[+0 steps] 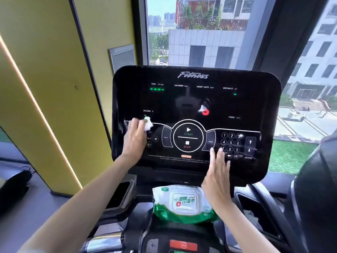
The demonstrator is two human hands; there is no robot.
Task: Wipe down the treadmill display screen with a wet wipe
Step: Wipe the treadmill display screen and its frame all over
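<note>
The black treadmill display screen fills the middle of the head view, with lit readouts, a round start/stop dial and a number pad. My left hand presses a crumpled white wet wipe against the screen's left side, just under the word INCLINE. My right hand lies flat with straight fingers on the lower right of the screen, fingertips beside the number pad.
A green and white wet-wipe pack lies on the console ledge below the screen. Cup holders flank it. A red stop button sits lower down. A yellow wall is to the left, a window behind.
</note>
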